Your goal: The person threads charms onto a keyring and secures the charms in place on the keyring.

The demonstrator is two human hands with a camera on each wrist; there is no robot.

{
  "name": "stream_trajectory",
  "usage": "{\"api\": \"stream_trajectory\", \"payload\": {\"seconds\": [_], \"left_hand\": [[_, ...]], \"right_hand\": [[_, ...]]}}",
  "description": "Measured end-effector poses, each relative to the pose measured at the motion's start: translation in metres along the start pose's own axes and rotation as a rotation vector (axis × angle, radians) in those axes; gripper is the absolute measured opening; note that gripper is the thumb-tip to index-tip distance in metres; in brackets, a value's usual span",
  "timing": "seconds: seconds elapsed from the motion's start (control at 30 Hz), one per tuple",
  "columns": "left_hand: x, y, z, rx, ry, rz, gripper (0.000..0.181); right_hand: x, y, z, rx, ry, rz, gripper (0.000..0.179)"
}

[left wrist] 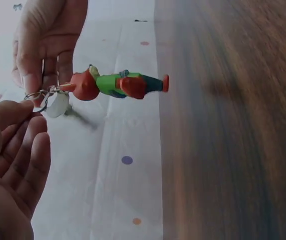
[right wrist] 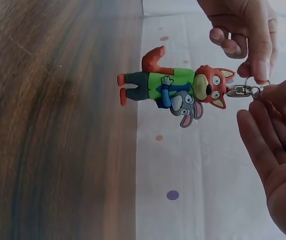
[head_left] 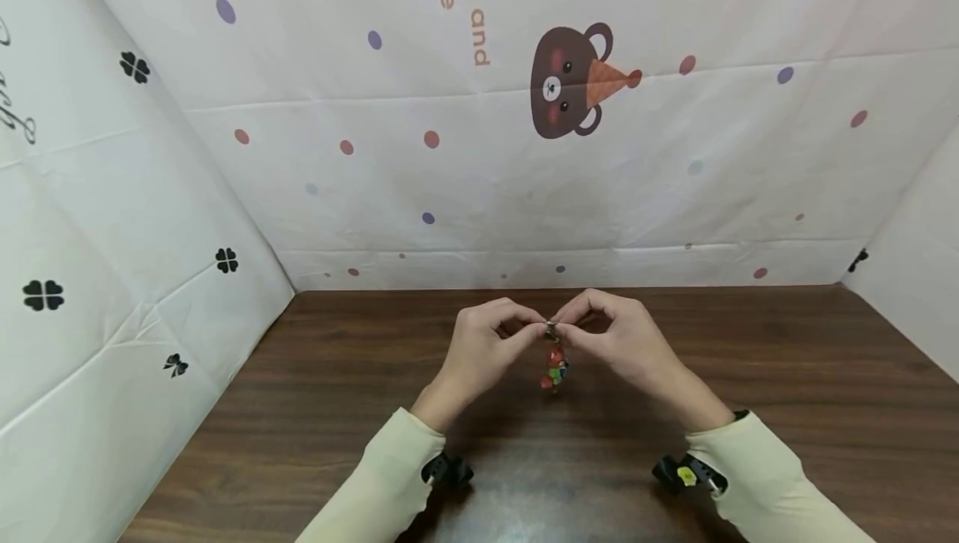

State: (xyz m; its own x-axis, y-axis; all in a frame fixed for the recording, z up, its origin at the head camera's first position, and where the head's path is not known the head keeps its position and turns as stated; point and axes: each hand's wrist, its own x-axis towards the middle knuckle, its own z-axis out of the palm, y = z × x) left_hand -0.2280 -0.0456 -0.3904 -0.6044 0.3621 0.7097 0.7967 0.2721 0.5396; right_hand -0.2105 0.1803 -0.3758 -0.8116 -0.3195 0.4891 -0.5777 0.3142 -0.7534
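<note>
A keychain with a rubbery fox figure [head_left: 555, 366] hangs between both hands above the table. In the right wrist view the fox [right wrist: 185, 76] wears a green shirt and clutches a grey rabbit [right wrist: 182, 101]. Its metal clasp [right wrist: 239, 90] joins a split ring [left wrist: 45, 102]. The left hand [head_left: 483, 347] pinches one side of the ring between thumb and forefinger. From the other side, the right hand [head_left: 628, 341] pinches the ring too, fingertips close to the left's. A pale round piece [left wrist: 57, 105] with a blurred elongated part, perhaps a key, dangles by the ring in the left wrist view.
Below the hands lies a dark wooden table [head_left: 330, 435]. White printed cloth [head_left: 419, 176] forms a wall behind it, and more cloth [head_left: 97, 218] stands at the left. Dark wrist straps with cameras [head_left: 447, 471] sit at the cuffs.
</note>
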Motion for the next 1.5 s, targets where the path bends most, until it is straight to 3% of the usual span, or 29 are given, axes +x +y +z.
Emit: {"api": "stream_trajectory", "payload": {"seconds": [0.23, 0.37, 0.47, 0.63, 0.77, 0.9, 1.13, 1.27, 1.5], "left_hand": [[-0.0008, 0.0029, -0.0002, -0.090, 0.004, -0.090, 0.004], [-0.0007, 0.0032, 0.0011, -0.107, -0.009, -0.135, 0.004], [-0.0004, 0.0020, 0.0013, -0.055, -0.023, -0.090, 0.004], [0.0016, 0.0004, -0.0010, 0.107, -0.047, 0.077, 0.003], [0.0019, -0.0010, -0.0027, 0.142, -0.021, 0.117, 0.003], [0.0019, -0.0023, -0.0034, 0.089, 0.005, 0.077, 0.004], [0.0014, -0.0001, -0.0051, -0.110, -0.006, -0.071, 0.004], [0.0008, 0.0018, -0.0067, -0.149, -0.011, -0.128, 0.004], [0.0014, 0.0026, -0.0071, -0.166, -0.014, -0.168, 0.006]], "right_hand": [[-0.0001, 0.0007, -0.0017, 0.127, 0.011, -0.001, 0.011], [0.0002, 0.0000, -0.0029, 0.143, 0.012, 0.016, 0.011], [-0.0004, -0.0011, -0.0023, 0.083, 0.003, 0.010, 0.012], [-0.0012, -0.0007, 0.0013, -0.055, -0.020, -0.032, 0.014], [-0.0011, -0.0009, 0.0013, -0.052, -0.039, -0.023, 0.009], [-0.0008, -0.0020, -0.0020, 0.023, -0.054, 0.010, 0.003], [-0.0005, -0.0020, -0.0046, 0.157, -0.045, 0.033, 0.005], [-0.0002, -0.0013, -0.0049, 0.195, -0.040, 0.035, 0.005], [0.0002, -0.0028, -0.0067, 0.202, -0.032, 0.054, 0.006]]}}
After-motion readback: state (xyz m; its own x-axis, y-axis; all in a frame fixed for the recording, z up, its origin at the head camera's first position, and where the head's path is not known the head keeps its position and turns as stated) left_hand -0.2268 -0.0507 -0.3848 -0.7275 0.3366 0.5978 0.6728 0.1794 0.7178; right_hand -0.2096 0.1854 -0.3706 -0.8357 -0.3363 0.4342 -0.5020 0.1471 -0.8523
